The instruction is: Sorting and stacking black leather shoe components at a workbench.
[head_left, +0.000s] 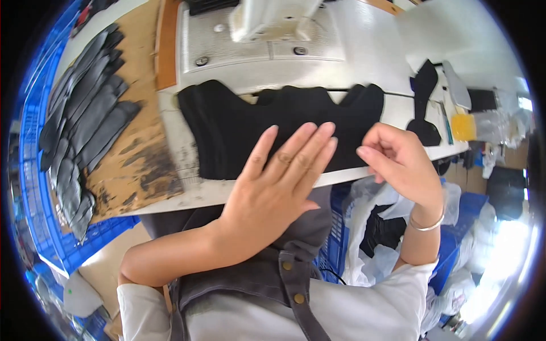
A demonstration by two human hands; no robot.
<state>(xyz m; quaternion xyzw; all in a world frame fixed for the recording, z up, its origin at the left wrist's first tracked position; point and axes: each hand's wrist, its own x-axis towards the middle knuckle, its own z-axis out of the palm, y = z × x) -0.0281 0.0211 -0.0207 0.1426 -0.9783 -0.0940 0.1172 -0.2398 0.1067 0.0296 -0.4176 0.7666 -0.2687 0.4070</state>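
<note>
A stack of flat black fabric pieces (227,133) with a wavy far edge lies along the front of the white work table. Over its middle, my left hand (273,179) is spread flat, palm down, its fingers pointing away and to the right. At the stack's right end is my right hand (402,165), with fingers curled in and the thumb tip close to the index finger. Anything between those fingertips is too hidden to make out. Beyond the stack rises the white body of a sewing machine (278,23) above its metal bed plate.
On the left, a stained brown board (133,145) bears overlapping dark grey leather-like pieces (94,116), beside a blue crate (48,224). At the right lie a narrow black piece (422,105), a thin tool (446,128) and a yellow-capped clear bottle (465,127). Plastic-lined blue crates (335,233) stand below.
</note>
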